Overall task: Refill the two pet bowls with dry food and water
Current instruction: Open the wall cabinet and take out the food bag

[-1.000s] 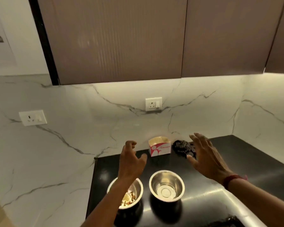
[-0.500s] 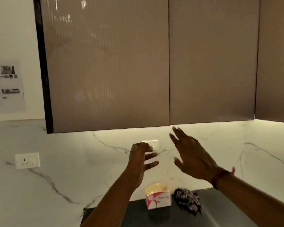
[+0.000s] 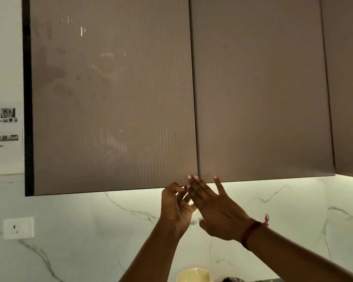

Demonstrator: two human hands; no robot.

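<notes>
Both hands are raised to the bottom edge of the brown wall cabinet. My left hand point(image 3: 176, 206) has its fingers curled just under the lower right corner of the left door point(image 3: 112, 98), holding nothing. My right hand point(image 3: 214, 208) is spread flat, its fingertips touching the bottom edge where the left door meets the right door point(image 3: 261, 94). Both doors look shut. The two steel pet bowls are out of view below the frame.
The top of a small cream carton point(image 3: 194, 275) and a dark crumpled thing point(image 3: 232, 279) peek in at the bottom edge. A wall socket point(image 3: 18, 228) sits on the marble backsplash at left. A third cabinet door point(image 3: 348, 78) stands at right.
The view has tilted upward, so the bowls and counter have dropped out of sight. Both hands have risen from above the bowls to the cabinet's bottom edge and come close together.
</notes>
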